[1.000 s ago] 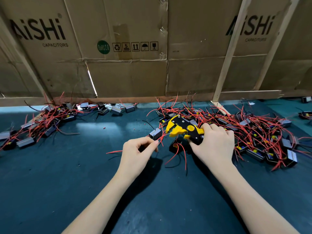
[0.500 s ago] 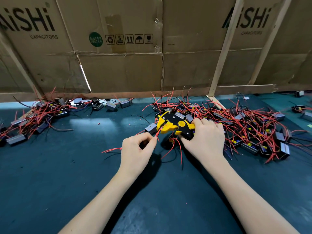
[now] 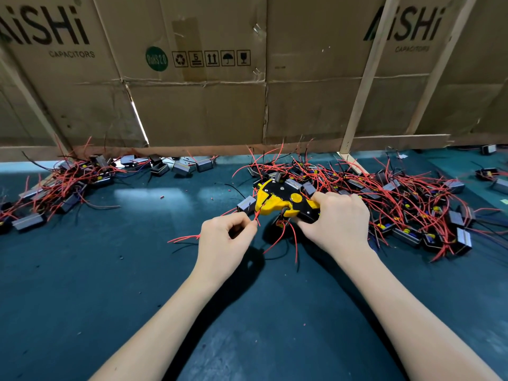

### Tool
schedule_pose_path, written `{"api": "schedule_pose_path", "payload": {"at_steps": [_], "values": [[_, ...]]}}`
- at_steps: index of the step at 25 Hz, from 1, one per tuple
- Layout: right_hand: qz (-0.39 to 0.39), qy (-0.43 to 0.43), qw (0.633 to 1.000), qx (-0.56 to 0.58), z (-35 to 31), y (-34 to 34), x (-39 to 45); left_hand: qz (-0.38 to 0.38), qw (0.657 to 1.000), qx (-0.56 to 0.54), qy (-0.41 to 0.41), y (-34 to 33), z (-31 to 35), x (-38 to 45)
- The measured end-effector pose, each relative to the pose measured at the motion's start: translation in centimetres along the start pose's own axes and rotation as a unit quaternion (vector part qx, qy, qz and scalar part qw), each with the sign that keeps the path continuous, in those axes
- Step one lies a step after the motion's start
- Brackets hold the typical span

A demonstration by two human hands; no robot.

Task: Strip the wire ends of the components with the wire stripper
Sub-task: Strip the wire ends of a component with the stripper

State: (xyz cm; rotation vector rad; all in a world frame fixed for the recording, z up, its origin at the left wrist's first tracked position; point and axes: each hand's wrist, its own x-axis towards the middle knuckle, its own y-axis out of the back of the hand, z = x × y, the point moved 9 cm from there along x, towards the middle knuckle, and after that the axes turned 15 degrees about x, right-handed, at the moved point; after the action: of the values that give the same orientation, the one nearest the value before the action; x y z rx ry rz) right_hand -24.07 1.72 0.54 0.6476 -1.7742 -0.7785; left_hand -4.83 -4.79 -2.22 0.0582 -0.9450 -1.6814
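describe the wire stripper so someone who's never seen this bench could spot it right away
On the dark green table, look at the bigger tangle of red wires right of centre. At its near left edge the right hand grips the wire stripper. It's the only yellow-and-black tool among small grey boxes.

both forearms reaching forward, left hand (image 3: 224, 237) pinched at thumb and forefinger, right hand (image 3: 336, 221) curled in a grip

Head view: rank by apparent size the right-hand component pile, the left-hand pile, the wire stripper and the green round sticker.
1. Right pile
2. Left pile, clearly smaller
3. Wire stripper
4. Green sticker

The sticker sits farther from the camera, so its true size against the stripper is unsure.
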Motion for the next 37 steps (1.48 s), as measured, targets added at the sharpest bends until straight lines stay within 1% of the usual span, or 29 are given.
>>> {"api": "schedule_pose_path", "payload": {"at_steps": [4,7,9,12,14,15,18,19,20,21,22,23,24,25,26,27,29,30,31,32,33,34,36,37], "values": [[0.000,-0.027,1.000,0.009,0.4,0.3,-0.1,-0.006,1.000,0.018,-0.015,-0.1,0.2,0.1],[0.053,-0.012,0.998,0.042,0.3,1.2,0.0,-0.015,0.998,0.031,-0.045,-0.1,0.6,0.0],[0.050,-0.025,0.997,0.058,1.0,0.9,0.0,-0.022,0.996,0.055,-0.065,-0.2,0.7,0.0],[0.037,-0.074,0.996,0.042,3.2,0.4,0.2,0.015,0.983,0.157,-0.091,0.4,0.9,0.2],[0.040,-0.087,0.994,0.044,4.1,0.6,0.2,0.034,0.974,0.217,-0.061,0.8,0.4,0.5],[0.039,-0.090,0.994,0.047,4.4,0.6,0.2,0.029,0.973,0.225,-0.044,0.7,0.0,0.5],[0.033,-0.097,0.993,0.058,4.6,0.7,0.2,0.019,0.981,0.194,-0.023,0.5,-0.6,0.6],[0.030,-0.099,0.993,0.063,4.5,0.7,0.3,0.017,0.989,0.143,-0.019,0.5,-0.8,0.7],[0.028,-0.100,0.992,0.069,4.4,0.8,0.2,-0.009,0.997,0.072,-0.026,0.2,-0.5,0.7],[0.029,-0.099,0.992,0.077,4.2,0.9,0.2,-0.056,0.997,0.010,-0.048,-0.3,0.3,0.5],[0.033,-0.096,0.991,0.083,4.0,1.1,0.1,-0.117,0.988,-0.024,-0.095,-1.0,1.5,0.1],[0.035,-0.095,0.991,0.088,4.0,1.3,0.1,-0.166,0.974,-0.005,-0.154,-1.8,2.7,-0.7],[0.034,-0.097,0.991,0.090,4.1,1.5,0.0,-0.194,0.960,0.034,-0.200,-2.4,3.2,-1.3],[0.032,-0.101,0.990,0.091,4.2,1.6,0.1,-0.190,0.952,0.063,-0.230,-2.2,3.7,-1.3],[0.028,-0.106,0.990,0.094,4.4,1.8,0.1,-0.151,0.956,0.072,-0.241,-1.1,4.0,-0.7],[0.028,-0.111,0.988,0.102,4.5,2.0,0.2,-0.096,0.964,0.061,-0.242,0.5,3.8,0.5],[0.045,-0.112,0.984,0.134,4.5,2.7,0.4,0.016,0.977,0.053,-0.208,3.8,2.5,3.7],[0.056,-0.111,0.981,0.151,4.4,3.1,0.3,0.057,0.981,0.067,-0.170,5.0,1.1,5.7],[0.063,-0.108,0.979,0.163,4.3,3.3,0.3,0.075,0.985,0.095,-0.120,5.8,-0.9,7.9],[0.063,-0.104,0.978,0.167,4.2,3.4,0.3,0.063,0.987,0.133,-0.061,5.9,-3.2,10.1],[0.057,-0.097,0.980,0.162,4.1,3.4,0.3,0.023,0.984,0.176,-0.002,5.4,-5.6,11.8],[0.048,-0.089,0.983,0.150,4.1,3.2,0.3,-0.029,0.973,0.223,0.042,4.4,-8.1,13.0],[0.036,-0.073,0.989,0.126,3.9,2.8,0.3,-0.112,0.934,0.335,0.058,2.7,-11.6,14.2],[0.035,-0.067,0.990,0.118,3.9,2.6,0.3,-0.129,0.912,0.385,0.054,2.3,-12.8,14.6]]}}
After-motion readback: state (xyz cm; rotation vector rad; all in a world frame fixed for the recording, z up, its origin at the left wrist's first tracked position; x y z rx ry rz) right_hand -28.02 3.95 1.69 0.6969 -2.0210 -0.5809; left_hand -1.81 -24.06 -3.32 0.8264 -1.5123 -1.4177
